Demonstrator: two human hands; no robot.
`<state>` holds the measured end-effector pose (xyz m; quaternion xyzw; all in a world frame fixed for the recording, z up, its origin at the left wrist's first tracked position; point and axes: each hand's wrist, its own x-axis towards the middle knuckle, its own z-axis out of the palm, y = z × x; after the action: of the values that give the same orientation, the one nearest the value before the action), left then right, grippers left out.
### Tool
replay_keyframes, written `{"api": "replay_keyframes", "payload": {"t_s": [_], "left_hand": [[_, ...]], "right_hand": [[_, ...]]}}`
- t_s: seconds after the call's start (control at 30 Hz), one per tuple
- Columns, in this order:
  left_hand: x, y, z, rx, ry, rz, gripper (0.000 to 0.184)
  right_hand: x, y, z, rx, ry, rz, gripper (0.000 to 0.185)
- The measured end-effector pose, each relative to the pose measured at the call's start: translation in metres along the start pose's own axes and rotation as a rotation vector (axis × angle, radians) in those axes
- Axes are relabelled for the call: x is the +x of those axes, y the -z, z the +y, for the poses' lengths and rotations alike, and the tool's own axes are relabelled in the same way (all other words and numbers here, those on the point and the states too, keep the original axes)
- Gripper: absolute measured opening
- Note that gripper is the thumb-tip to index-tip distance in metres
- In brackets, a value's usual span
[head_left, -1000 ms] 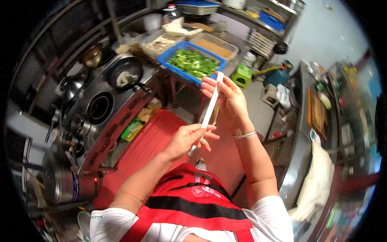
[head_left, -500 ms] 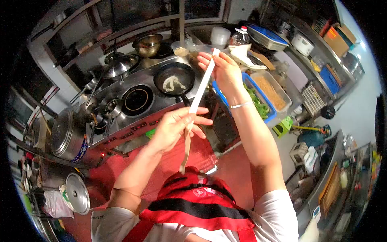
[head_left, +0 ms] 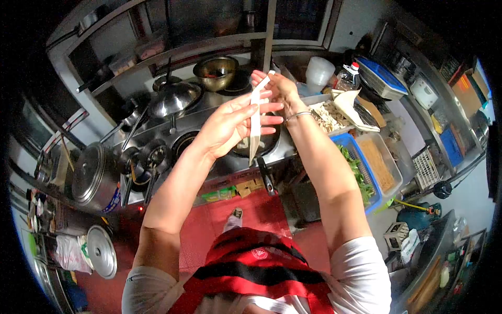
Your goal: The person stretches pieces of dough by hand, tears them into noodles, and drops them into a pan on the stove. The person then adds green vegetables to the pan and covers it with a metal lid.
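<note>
A long, flat, pale strip that looks like dough (head_left: 255,123) hangs stretched between my hands above the stove. My right hand (head_left: 284,88) grips its upper end with the thumb and fingers. Lower down, my left hand (head_left: 222,125) has its thumb pressed on the strip, the other fingers spread behind it. The strip's loose lower end dangles below the left hand. Underneath is a black frying pan (head_left: 271,142) with pale pieces in it, partly hidden by my left hand; its handle (head_left: 265,170) points toward me.
At the left stands a large steel pot (head_left: 95,180). A domed metal lid (head_left: 175,99) and a brassy bowl (head_left: 215,74) sit at the back. To the right are a blue basket (head_left: 372,193) of greens, a tub of tan shreds (head_left: 377,165) and pale sliced pieces (head_left: 327,116).
My hands have come closer together, the left hand sliding up along the strip toward the right. The view has shifted, and the pan is now below my hands.
</note>
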<state>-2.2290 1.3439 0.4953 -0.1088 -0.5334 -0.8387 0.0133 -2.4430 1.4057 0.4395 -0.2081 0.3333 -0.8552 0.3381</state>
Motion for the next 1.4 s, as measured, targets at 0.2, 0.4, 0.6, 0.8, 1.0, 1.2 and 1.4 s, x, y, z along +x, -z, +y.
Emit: {"api": "replay_keyframes", "payload": {"t_s": [0.2, 0.4, 0.6, 0.8, 1.0, 1.2, 1.4], "left_hand": [[0.075, 0.081, 0.007, -0.167, -0.011, -0.098, 0.049], [0.139, 0.145, -0.009, -0.262, 0.031, -0.046, 0.044], [0.190, 0.188, -0.042, -0.385, 0.110, 0.154, 0.039], [0.230, 0.245, -0.091, -0.588, 0.185, 0.416, 0.034], [0.243, 0.306, -0.172, -0.652, 0.272, 0.482, 0.018], [0.220, 0.297, -0.206, -0.677, 0.416, 0.355, 0.047], [0.167, 0.244, -0.196, -1.514, 0.467, -0.128, 0.050]], "right_hand": [[0.074, 0.071, 0.051, 0.052, -0.169, 0.004, 0.038], [0.042, 0.043, 0.081, -0.029, -0.272, 0.117, 0.078], [0.002, 0.058, 0.090, -0.323, -0.143, 0.024, 0.052], [-0.044, 0.063, 0.078, -0.458, -0.237, 0.038, 0.037], [-0.060, 0.065, 0.064, -0.274, -0.344, 0.078, 0.034], [-0.022, 0.061, 0.050, 0.050, -0.339, 0.124, 0.047], [0.037, 0.090, 0.063, 0.198, -0.269, 0.095, 0.049]]}}
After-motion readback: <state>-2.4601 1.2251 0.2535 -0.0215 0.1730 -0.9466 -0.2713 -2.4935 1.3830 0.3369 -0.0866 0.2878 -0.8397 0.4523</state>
